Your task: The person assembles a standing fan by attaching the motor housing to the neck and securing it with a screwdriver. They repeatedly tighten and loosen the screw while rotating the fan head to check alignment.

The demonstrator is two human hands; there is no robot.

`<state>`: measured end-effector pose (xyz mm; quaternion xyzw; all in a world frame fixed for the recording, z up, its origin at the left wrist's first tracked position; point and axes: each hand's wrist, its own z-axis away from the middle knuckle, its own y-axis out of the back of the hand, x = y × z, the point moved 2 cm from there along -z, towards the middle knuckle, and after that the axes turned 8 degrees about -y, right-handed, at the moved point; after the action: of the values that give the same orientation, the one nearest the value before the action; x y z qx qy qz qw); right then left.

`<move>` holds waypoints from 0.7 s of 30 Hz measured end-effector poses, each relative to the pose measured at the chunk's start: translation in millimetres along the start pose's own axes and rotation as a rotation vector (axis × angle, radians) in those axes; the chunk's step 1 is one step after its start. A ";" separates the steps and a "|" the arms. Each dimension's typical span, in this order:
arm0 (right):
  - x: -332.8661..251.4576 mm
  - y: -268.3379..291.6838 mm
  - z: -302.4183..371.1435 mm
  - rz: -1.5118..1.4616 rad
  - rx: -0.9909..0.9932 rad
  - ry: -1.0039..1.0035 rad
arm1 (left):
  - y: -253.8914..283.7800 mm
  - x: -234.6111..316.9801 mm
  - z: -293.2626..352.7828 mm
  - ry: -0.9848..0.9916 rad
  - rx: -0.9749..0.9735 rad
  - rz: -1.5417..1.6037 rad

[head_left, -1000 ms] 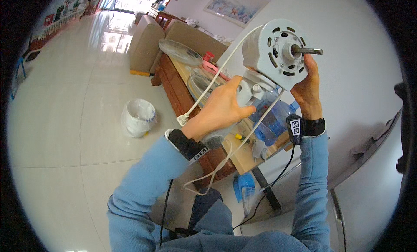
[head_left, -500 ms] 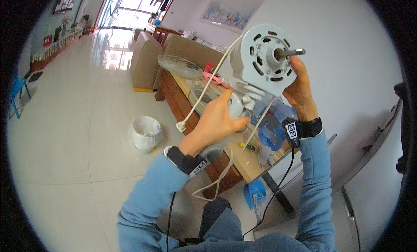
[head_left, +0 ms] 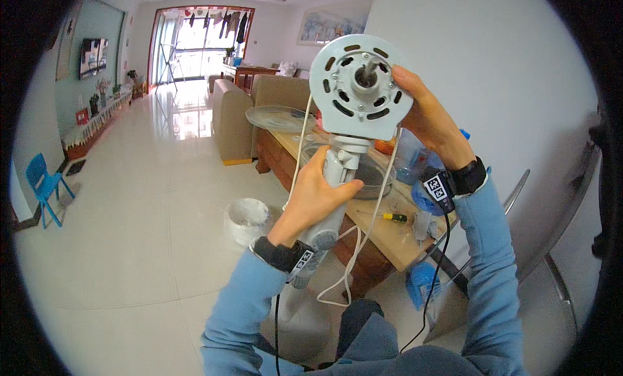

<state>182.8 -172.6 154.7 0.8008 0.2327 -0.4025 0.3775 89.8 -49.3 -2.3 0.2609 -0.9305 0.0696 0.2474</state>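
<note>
A pale grey fan motor head [head_left: 337, 90] with slotted vents stands upright in front of me, its metal shaft [head_left: 370, 70] facing me. My right hand [head_left: 431, 120] grips its right side, thumb near the rim. Below, my left hand [head_left: 311, 197] is wrapped round the top of the white fan stand [head_left: 324, 236], thumb across the front. The motor head sits right above the stand's neck [head_left: 350, 149]; whether the two are joined I cannot tell. A white power cord [head_left: 383, 188] hangs in loops from the head.
Beside the stand is a wooden table [head_left: 383, 249] bearing a yellow-and-black screwdriver [head_left: 394, 217], a round fan guard [head_left: 279, 118] and blue-tinted plastic containers [head_left: 425, 197]. A white bucket [head_left: 248, 221] stands on the floor at left, a blue chair [head_left: 47, 184] further off. Behind the table is a brown sofa [head_left: 232, 120].
The motor head has come left and down from beside the wall, straightened, and now meets the top of the stand. My left hand stays round the stand. My view has tilted up.
</note>
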 end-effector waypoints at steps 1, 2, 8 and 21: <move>-0.3 -0.9 0.2 0.011 -0.001 -0.011 | 0.4 1.5 -1.1 0.014 -0.005 0.011; 0.5 -1.1 3.0 0.011 -0.014 0.026 | -0.5 2.0 -1.6 0.046 -0.017 0.016; 14.9 6.7 20.2 -0.120 -0.068 0.130 | 4.9 11.8 -5.1 0.130 -0.022 -0.007; 122.9 65.3 45.7 -0.229 -0.076 -0.153 | 17.3 9.7 -10.2 0.191 -0.045 0.305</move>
<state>275.3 -240.0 63.3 0.7212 0.3083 -0.4935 0.3759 77.9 -36.3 11.4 0.1033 -0.9330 0.1099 0.3269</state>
